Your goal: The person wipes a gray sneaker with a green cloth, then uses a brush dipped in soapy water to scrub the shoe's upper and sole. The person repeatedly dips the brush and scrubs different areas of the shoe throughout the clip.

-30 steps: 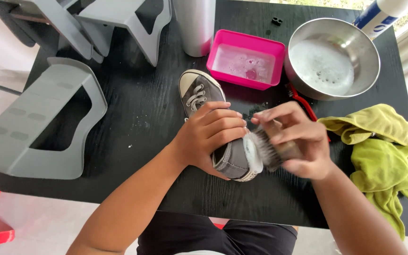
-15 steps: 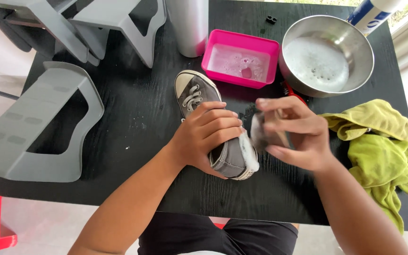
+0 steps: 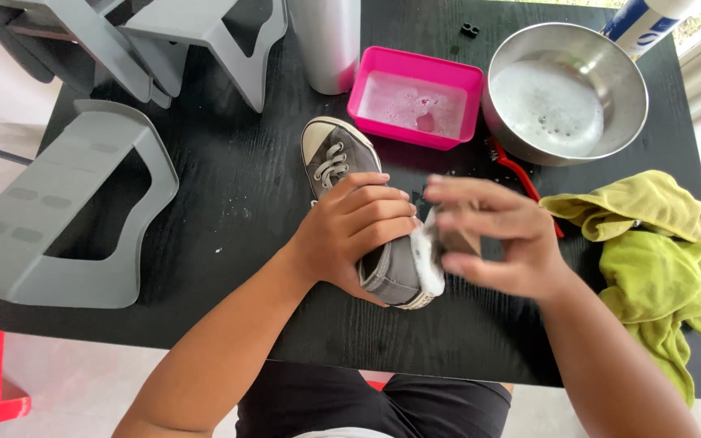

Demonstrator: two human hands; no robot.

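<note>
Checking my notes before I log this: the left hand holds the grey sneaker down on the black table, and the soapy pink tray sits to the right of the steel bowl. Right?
Not quite. In the head view the pink tray sits to the left of the steel bowl, not the right. The rest holds: the left hand holds the grey sneaker down on the black table.

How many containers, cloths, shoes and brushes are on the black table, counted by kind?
Containers: 3, the pink tub, the steel bowl and the steel tumbler.
Cloths: 2, the yellow cloth and the green cloth.
Shoes: 1, the grey sneaker under the left hand.
Brushes: 2, the scrub brush in the right hand and the red brush.
Total: 8
</note>
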